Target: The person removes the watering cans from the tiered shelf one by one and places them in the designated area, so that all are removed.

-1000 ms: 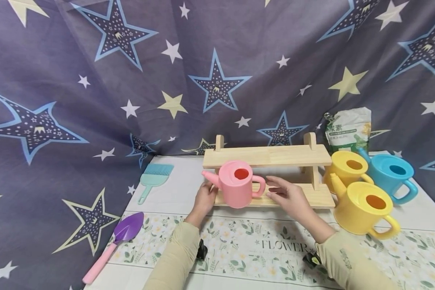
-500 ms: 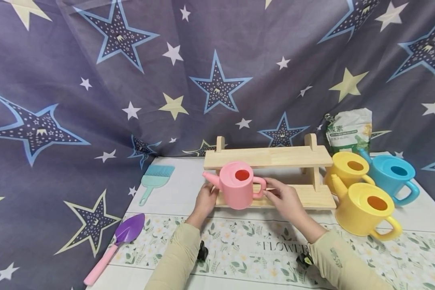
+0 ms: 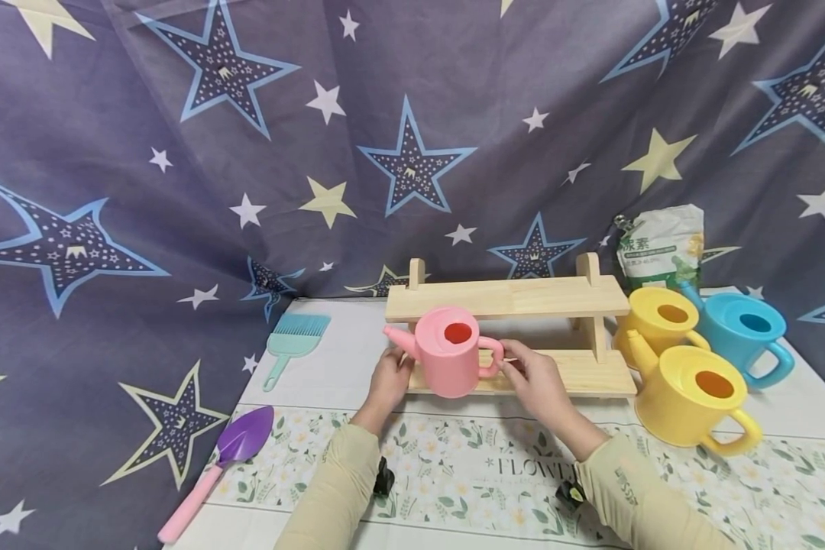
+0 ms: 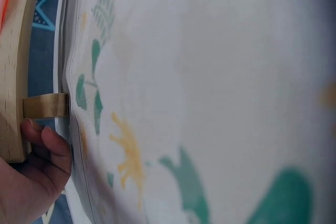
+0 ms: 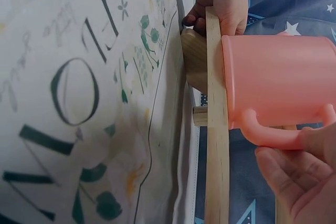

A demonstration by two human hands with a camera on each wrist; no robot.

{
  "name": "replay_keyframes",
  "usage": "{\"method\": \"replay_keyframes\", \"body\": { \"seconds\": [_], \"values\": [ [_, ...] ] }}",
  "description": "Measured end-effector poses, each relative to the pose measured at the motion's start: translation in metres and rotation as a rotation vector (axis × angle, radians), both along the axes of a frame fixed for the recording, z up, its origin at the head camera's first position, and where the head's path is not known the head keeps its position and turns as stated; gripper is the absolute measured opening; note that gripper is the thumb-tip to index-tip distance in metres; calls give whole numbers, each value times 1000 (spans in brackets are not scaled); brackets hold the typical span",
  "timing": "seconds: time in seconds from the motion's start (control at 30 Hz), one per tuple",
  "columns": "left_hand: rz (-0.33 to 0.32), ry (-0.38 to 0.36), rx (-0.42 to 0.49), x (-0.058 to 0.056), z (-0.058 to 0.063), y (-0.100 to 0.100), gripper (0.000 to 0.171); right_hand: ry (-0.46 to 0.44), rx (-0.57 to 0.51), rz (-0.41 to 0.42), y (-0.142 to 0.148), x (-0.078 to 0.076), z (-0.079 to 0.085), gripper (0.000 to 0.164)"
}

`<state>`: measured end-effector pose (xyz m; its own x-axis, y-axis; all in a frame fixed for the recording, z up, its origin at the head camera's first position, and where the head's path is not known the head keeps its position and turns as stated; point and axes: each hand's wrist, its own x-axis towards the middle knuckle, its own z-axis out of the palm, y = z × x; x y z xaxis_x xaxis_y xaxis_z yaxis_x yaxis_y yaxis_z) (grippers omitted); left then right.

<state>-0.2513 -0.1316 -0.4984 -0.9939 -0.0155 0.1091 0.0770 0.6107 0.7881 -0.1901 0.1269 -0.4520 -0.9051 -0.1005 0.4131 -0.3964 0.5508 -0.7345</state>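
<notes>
A pink watering can (image 3: pixel 448 365) stands upright on the lower board of a two-tier wooden plant stand (image 3: pixel 577 374), its spout to the left and handle to the right. My right hand (image 3: pixel 539 388) pinches the can's handle (image 5: pixel 273 136) between thumb and fingers. At the left end of the lower board, below the spout, my left hand (image 3: pixel 389 382) grips the wood. In the left wrist view the fingers (image 4: pixel 55 145) of that hand curl under the board's end. The right wrist view shows the can's base against the board.
Right of the stand are two yellow watering cans (image 3: pixel 687 412), a blue watering can (image 3: pixel 736 325) and a white-green bag (image 3: pixel 663 248). On the left lie a teal brush (image 3: pixel 296 336) and a purple trowel (image 3: pixel 244 437) with a pink handle. A star-patterned cloth (image 3: pixel 316 252) hangs behind.
My right hand has moved left from beside the watering can and taken hold of its handle. The left hand and the watering can have stayed in place.
</notes>
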Motion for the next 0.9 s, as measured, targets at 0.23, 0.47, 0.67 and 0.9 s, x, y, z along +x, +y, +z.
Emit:
{"method": "replay_keyframes", "body": {
  "seconds": [0.23, 0.47, 0.67, 0.9],
  "values": [
    [-5, -3, 1, 0, -1, 1, 40, 2, -6, 14, 5, 7, -2, 28],
    [-21, 6, -27, 1, 0, 0, 41, 18, -26, 3, 12, 18, 4, 31],
    [-25, -31, -38, 0, 2, -2, 44, 23, -32, -31, 23, 30, 14, 30],
    [-10, -67, -29, -2, 1, -1, 45, 96, -7, -59, 38, 43, 22, 29]
  ]
}}
